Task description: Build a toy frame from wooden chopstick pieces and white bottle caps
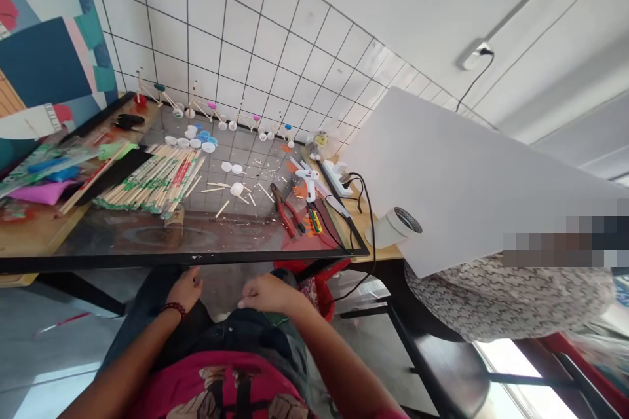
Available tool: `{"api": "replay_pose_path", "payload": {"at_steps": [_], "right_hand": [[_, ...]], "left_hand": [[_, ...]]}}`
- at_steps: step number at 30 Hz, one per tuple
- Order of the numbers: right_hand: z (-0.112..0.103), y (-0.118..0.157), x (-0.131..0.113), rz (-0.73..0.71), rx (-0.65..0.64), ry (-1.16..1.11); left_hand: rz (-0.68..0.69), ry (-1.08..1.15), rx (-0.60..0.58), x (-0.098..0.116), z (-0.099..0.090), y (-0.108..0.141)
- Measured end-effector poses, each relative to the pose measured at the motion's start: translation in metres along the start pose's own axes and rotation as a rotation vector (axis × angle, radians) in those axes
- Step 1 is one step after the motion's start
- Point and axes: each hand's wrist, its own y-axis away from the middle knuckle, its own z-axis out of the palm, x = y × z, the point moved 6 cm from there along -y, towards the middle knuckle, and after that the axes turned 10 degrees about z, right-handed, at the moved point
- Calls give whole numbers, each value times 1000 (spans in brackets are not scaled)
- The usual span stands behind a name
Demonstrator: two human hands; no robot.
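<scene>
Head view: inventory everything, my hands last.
Tiled wall: 1, white, back
Mural: 1, multicoloured, left
Sheet: 1, white, right
Table: 1, black rim, left
Stick models: several, multicoloured, table back
Packets: several, multicoloured, table left
Wrapped sticks: many, pale, table left
Caps: several, white, blue, table middle
Pliers: 1, red, table right
Knife: 1, yellow, beside pliers
Glue gun, power strip, tube: 1 each, white, right of pliers
Left hand, right hand: 2, bare, lap
</scene>
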Motion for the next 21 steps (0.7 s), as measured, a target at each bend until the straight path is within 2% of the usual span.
{"api": "replay_pose_path", "payload": {"at_steps": [3,6,9,12,14,16,18,21], "right_hand": [[34,-32,-6,135,-83,103],[58,-46,10,252,-137,207],[62,-40,39,282,-115,217],[56,-26,70,311,-57,208],[55,-20,83,330,-33,201],[57,-19,86,331,-17,192],[59,-22,80,318,-28,181],[58,-28,66,254,-132,152]], "left_hand": [[86,-412,-93,3,-29,6],[109,-580,-258,-1,-34,17],[146,-588,-470,-4,-29,29],[145,-565,-586,-8,-37,35],[124,-527,-596,-10,-45,33],[103,-487,-507,-8,-54,28],[106,-475,-480,-3,-54,26],[115,-459,-487,8,-52,27]]}}
